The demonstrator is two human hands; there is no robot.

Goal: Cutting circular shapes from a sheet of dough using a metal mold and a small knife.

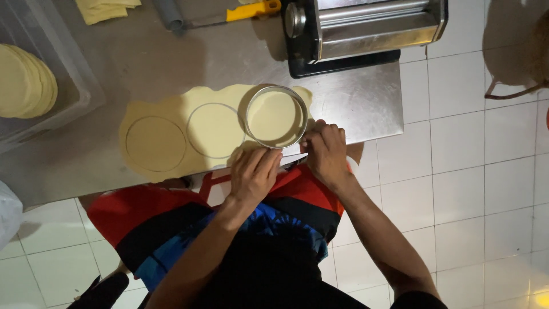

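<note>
Nearest to me are the two hands at the near edge of the steel table (366,109). The left hand (253,171) is curled, fingertips on the near rim of the metal ring cutter (277,116); the right hand (326,150) pinches the rim at its right side. The ring sits pressed on the right end of the dough sheet (171,109), beside two circles (155,143) already marked. I judge the third circle is being cut; lifting the ring straight up seems needed. A pasta roller (366,26) stands far
</note>
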